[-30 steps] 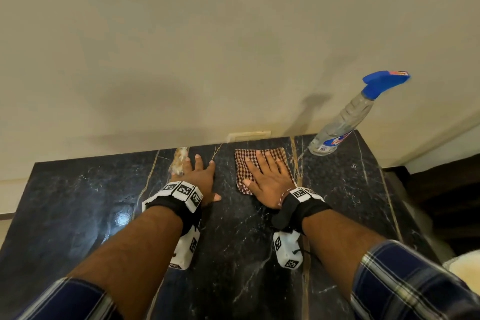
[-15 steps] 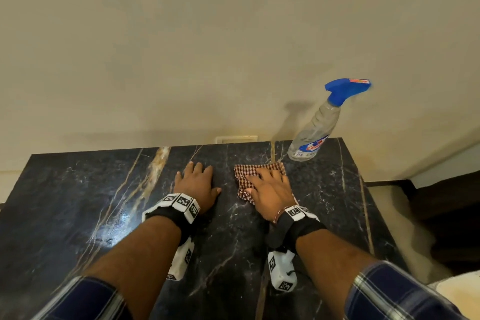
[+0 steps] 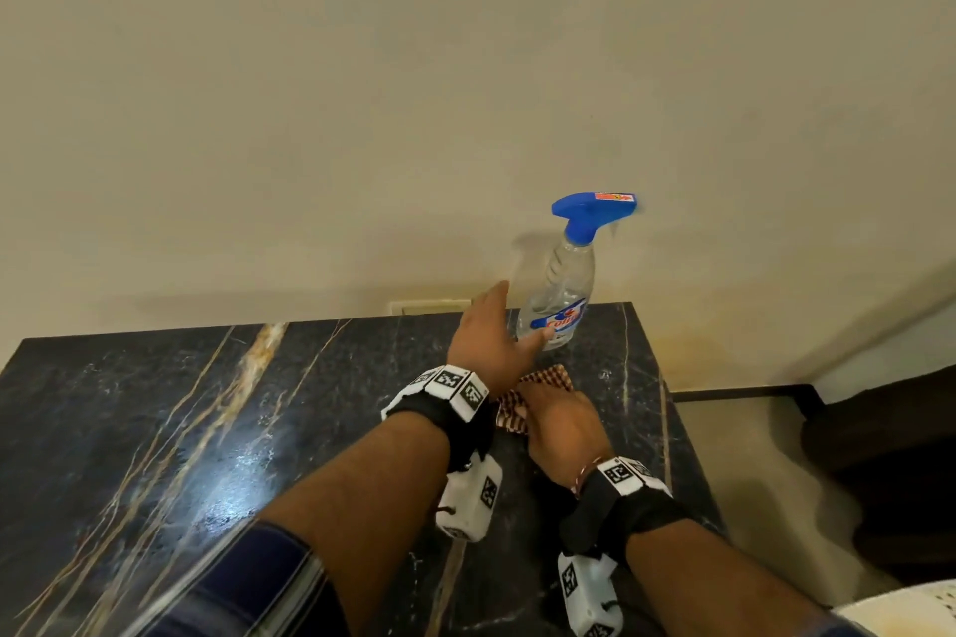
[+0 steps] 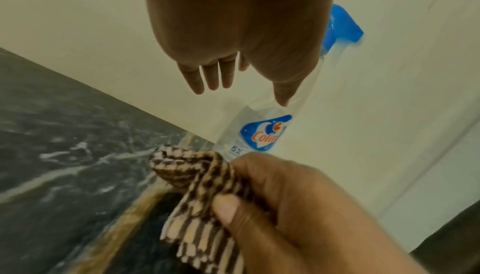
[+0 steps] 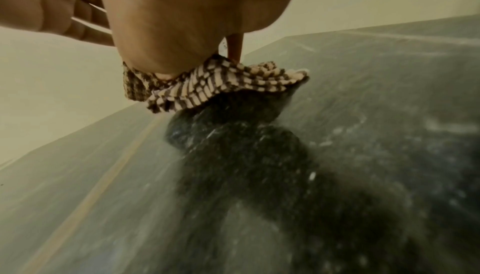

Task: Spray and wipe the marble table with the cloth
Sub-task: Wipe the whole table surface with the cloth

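Observation:
A clear spray bottle [image 3: 561, 290] with a blue trigger head stands at the back right of the black marble table [image 3: 207, 429], against the wall. My left hand [image 3: 517, 313] is raised off the table beside the bottle, fingers straight and thumb spread, holding nothing. In the left wrist view its thumb lies in front of the bottle [image 4: 262, 134]; whether they touch is unclear. My right hand [image 3: 556, 422] grips the brown checked cloth [image 3: 548, 375], bunched and lifted partly off the marble. The cloth [image 5: 207, 85] hangs under my palm; the left wrist view shows the thumb pinching the cloth [image 4: 192, 167].
A cream wall runs along the table's back edge, with a wall plate [image 3: 429, 306] just behind it. The table's right edge is close to the bottle, with floor beyond it. Dark furniture [image 3: 890, 429] stands at the right. A white object [image 3: 910, 610] shows at the bottom right.
My left hand has lifted off the marble and moved right toward the spray bottle. My right hand, flat on the cloth before, now has it bunched in its fingers.

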